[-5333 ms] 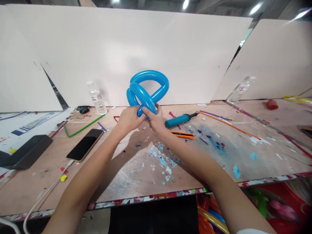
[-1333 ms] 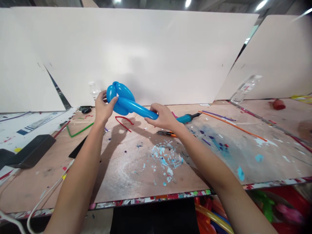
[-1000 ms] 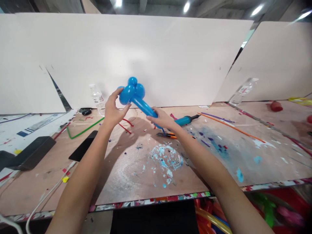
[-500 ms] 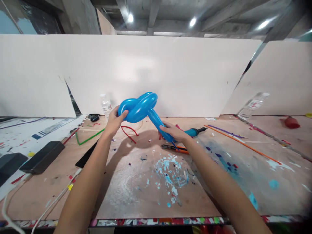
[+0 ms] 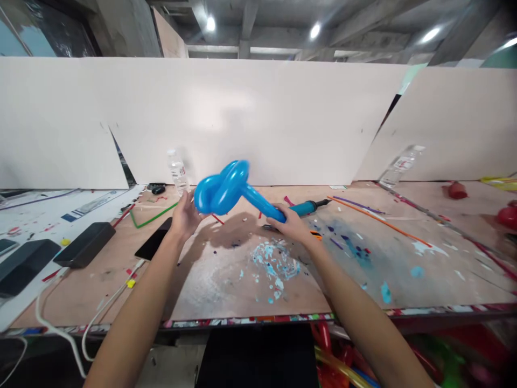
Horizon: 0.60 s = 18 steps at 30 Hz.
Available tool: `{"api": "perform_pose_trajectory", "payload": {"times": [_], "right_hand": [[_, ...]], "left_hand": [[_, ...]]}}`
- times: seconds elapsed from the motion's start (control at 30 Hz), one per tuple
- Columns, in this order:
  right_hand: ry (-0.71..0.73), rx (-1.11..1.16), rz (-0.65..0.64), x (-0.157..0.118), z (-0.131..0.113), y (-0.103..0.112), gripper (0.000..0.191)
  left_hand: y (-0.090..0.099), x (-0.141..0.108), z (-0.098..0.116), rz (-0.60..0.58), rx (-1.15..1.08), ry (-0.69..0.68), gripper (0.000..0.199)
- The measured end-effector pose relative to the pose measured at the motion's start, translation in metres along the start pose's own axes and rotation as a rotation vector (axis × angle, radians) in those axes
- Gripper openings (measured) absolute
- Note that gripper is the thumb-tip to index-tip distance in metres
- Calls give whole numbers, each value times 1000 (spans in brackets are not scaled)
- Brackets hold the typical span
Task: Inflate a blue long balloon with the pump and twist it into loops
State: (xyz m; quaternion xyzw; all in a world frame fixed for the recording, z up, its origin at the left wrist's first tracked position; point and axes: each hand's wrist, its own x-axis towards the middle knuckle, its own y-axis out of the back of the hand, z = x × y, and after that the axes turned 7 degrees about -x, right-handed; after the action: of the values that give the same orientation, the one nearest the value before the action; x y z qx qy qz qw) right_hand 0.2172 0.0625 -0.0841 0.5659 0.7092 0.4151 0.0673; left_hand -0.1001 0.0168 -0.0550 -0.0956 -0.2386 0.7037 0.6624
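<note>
A twisted blue balloon (image 5: 222, 191) with several loops at its left end and a straight stem at its right is held above the table. My right hand (image 5: 288, 222) is wrapped round the stem's lower end. At the looped end, my left hand (image 5: 186, 215) stands with its fingers apart, beside or lightly against the loops; whether it touches them is hard to tell. Behind my right hand lies a blue pump (image 5: 305, 208) with a black nozzle. An orange tool (image 5: 316, 235) is partly hidden under that hand.
Clear bottles stand near the white panel, left (image 5: 177, 172) and right (image 5: 399, 166). A phone (image 5: 154, 240), black box (image 5: 85, 245) and white cables lie left. Orange (image 5: 379, 220) and green (image 5: 154, 215) strips lie on the table (image 5: 242, 302); red balloons are at the right.
The balloon's looped end has turned and dropped slightly. My left hand has loosened from the loops and its fingers have spread. The view has shifted, showing more below the table edge.
</note>
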Motion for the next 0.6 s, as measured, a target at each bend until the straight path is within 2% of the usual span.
{"api": "perform_pose_trajectory", "payload": {"times": [0.1, 0.27, 0.37, 0.47, 0.6], "right_hand": [[158, -216, 27, -2, 4, 2, 47], [234, -353, 154, -4, 11, 1, 47], [232, -374, 236, -5, 14, -2, 48], [209, -337, 332, -4, 17, -6, 47], [194, -319, 355, -4, 19, -6, 46]], "left_hand": [[2, -6, -6, -28, 118, -67, 65], [12, -10, -18, -185, 307, 5, 76], [13, -9, -25, -151, 436, -97, 78], [11, -11, -25, -68, 589, -228, 68], [11, -15, -18, -66, 714, -255, 56]]}}
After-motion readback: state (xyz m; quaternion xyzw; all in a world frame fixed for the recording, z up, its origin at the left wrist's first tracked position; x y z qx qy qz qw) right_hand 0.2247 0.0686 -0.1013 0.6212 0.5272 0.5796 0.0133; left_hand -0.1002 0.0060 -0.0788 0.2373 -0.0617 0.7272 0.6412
